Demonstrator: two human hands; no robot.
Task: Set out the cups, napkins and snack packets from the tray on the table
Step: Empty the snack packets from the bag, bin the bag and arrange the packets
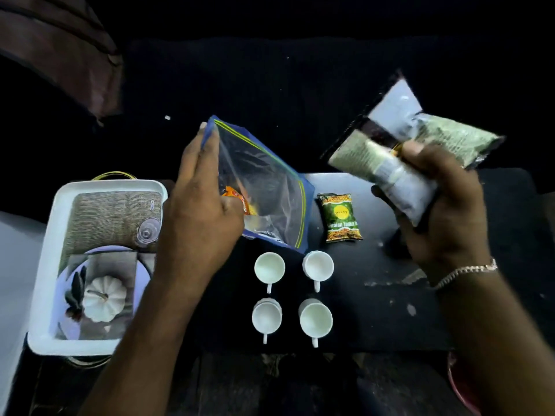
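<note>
Dark table (390,310), four white cups (292,295), green snack packet (340,217), clear zip bag (264,187)

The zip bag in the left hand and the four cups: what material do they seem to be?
Zip bag: thin clear plastic, glossy and creased; an orange packet shows through it. Four cups: smooth, matte white, probably ceramic, possibly plastic; the dim view cannot settle it.
</note>
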